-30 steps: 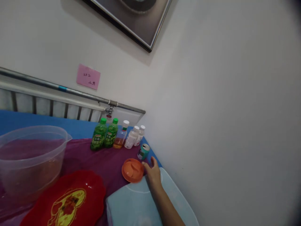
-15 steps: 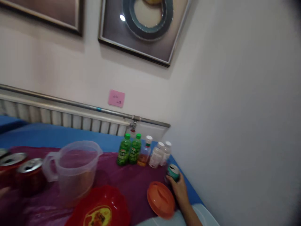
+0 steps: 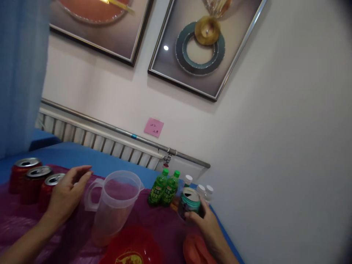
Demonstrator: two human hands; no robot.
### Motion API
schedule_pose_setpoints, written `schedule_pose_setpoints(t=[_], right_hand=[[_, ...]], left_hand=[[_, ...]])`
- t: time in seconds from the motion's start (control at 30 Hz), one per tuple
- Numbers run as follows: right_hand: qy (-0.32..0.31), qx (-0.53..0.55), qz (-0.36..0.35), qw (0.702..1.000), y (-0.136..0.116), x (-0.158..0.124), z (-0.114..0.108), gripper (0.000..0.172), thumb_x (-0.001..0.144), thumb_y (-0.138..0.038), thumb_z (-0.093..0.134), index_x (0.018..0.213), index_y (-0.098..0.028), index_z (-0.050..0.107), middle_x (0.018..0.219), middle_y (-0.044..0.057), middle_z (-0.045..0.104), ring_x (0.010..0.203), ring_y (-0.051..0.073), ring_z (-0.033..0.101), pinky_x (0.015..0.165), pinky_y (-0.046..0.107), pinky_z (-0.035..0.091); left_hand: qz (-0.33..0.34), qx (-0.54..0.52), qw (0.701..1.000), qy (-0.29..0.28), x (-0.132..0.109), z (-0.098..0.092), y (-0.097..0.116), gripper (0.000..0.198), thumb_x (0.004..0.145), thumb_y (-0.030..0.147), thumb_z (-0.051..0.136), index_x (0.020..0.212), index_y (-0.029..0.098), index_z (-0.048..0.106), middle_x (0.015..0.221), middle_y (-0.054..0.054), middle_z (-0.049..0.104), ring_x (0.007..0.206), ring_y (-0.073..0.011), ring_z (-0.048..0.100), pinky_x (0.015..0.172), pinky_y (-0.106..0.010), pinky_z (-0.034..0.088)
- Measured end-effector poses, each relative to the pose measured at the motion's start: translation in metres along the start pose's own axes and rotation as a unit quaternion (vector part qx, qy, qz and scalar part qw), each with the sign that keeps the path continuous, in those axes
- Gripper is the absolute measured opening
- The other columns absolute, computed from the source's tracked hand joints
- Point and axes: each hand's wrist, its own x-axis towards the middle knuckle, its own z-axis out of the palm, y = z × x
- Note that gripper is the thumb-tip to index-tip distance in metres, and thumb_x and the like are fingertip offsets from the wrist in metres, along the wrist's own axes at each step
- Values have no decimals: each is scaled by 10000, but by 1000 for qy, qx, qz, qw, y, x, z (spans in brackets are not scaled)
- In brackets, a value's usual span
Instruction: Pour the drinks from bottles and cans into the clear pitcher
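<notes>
My right hand [image 3: 202, 218] is wrapped round a teal and dark open can [image 3: 189, 201], lifted in front of the bottles. Beneath that hand lies an orange lid-like object [image 3: 196, 249]. On the left, my left hand [image 3: 68, 192] has its fingers apart and holds nothing, between the red cans and the pitcher's handle. The clear plastic pitcher [image 3: 117, 205] stands upright with its handle toward that hand. Nearest to my left hand is a red can [image 3: 47, 189], partly hidden by it.
Two more red cans [image 3: 34, 187] stand at the far left. Two green bottles [image 3: 156, 189] and white-capped bottles [image 3: 209, 190] are at the back. A red dish [image 3: 145, 245] is at the front on the purple cloth [image 3: 154, 220]. A blue curtain [image 3: 22, 73] hangs left.
My right hand has lifted the teal can up and to the left, nearer the bottles. My left hand has come into fuller view beside the pitcher. The whole view has shifted.
</notes>
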Motion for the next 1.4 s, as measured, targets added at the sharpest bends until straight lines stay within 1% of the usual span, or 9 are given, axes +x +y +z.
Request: schedule_pose_setpoints(t=[0.07,0.17,0.3,0.43,0.57,0.7,0.87,1.17,1.4], right_hand=[[-60,11,-14,998,-28,5,24,681,532,-334,690,1197,-184,694,1093,78,774,1053,330,694,919,418,556],[-94,-61,-50,992,-68,11,55,698,535,-285,687,1228,-202,674,1146,75,756,1103,344,669,986,462,519],[-131,-182,-133,965,-97,16,89,710,580,-224,635,1289,-201,633,1245,89,705,1172,329,633,1034,477,490],[-153,-301,-287,897,-98,20,111,739,613,-160,589,1351,-188,586,1326,131,640,1246,328,574,1086,524,449],[-153,-391,-424,803,-91,21,124,771,642,-78,543,1406,-183,531,1322,152,608,1226,330,549,1032,546,479],[-118,-448,-503,730,-88,20,135,753,655,-23,526,1394,-166,529,1275,159,616,1193,339,537,959,526,517],[-104,-495,-539,674,-91,21,144,665,724,23,496,1352,-183,564,1261,150,626,1185,323,526,925,478,528],[-157,-531,-558,618,-105,13,149,412,910,-60,576,1297,-199,605,1266,156,643,1208,331,509,922,479,510],[-143,-533,-573,607,-99,14,149,341,958,-148,576,1293,-183,628,1263,178,642,1170,340,528,883,488,526]], left_hand=[[1,-6,1000,9,2,0,-11,532,729,605,557,1099,231,636,1166,-60,710,1107,-261,649,1022,-381,502],[26,0,1000,4,-2,-2,-23,409,797,543,566,1062,244,651,1093,-33,720,1055,-253,653,976,-365,511],[135,2,991,-10,-7,-2,-37,380,855,573,539,1010,252,670,1060,-33,732,1025,-252,659,998,-381,516],[249,10,968,-14,-10,6,-54,415,912,573,502,1048,235,701,1098,-54,743,1074,-224,669,1035,-347,519],[284,5,959,-19,-16,12,-63,386,960,478,485,1138,206,694,1157,-42,742,1097,-151,679,1034,-220,509],[211,-14,976,-61,-22,11,-58,526,929,598,474,1161,179,689,1188,-73,735,1111,-191,686,1030,-261,537],[94,-52,989,-104,-24,11,-55,623,873,710,451,1179,216,677,1222,-71,720,1166,-251,662,1081,-371,525],[90,-54,990,-96,-22,10,-47,578,851,713,484,1049,228,728,1048,-75,759,987,-245,712,947,-334,590],[69,-40,990,-117,-23,9,-46,542,867,654,476,1081,209,700,1046,-59,751,972,-226,695,937,-312,568]])
